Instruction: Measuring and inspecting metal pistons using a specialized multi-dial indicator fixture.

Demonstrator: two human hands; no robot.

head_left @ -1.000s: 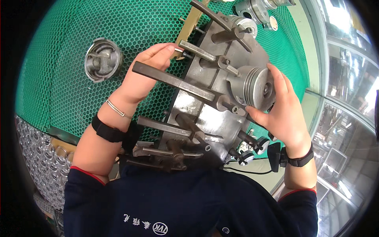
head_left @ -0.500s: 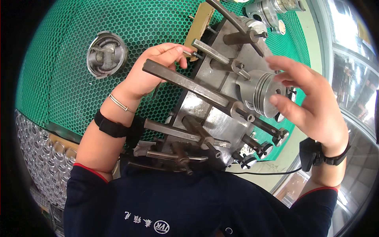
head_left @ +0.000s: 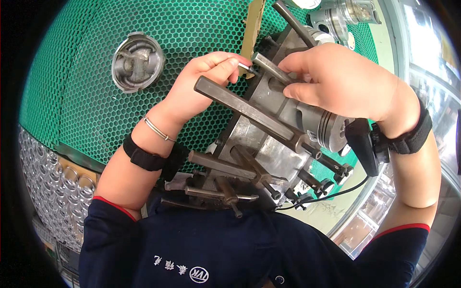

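My left hand [head_left: 204, 84] pinches a thin metal rod [head_left: 245, 66] with a dark tip, held at the upper left edge of the steel fixture [head_left: 269, 153]. My right hand [head_left: 350, 81] reaches over the fixture, with thumb and fingers closed about the right end of a short steel bar [head_left: 271, 68]; the fingers hide that end. Just under the right hand, a silvery grooved piston [head_left: 326, 127] lies on its side on the fixture. A long steel bar [head_left: 245, 110] slants across between the left forearm and the piston.
A piston [head_left: 138, 62] stands open end up on the green mesh mat [head_left: 91, 96]. More bars [head_left: 221, 165] and dial gauges [head_left: 344, 174] crowd the fixture's near side. Other pistons [head_left: 331, 24] sit at the far right. Many shiny cylindrical parts [head_left: 45, 182] stand at lower left.
My right hand has moved left and closed about the end of the short bar. The left hand still holds the rod. The whole view has shifted slightly, so the fixture appears farther right.
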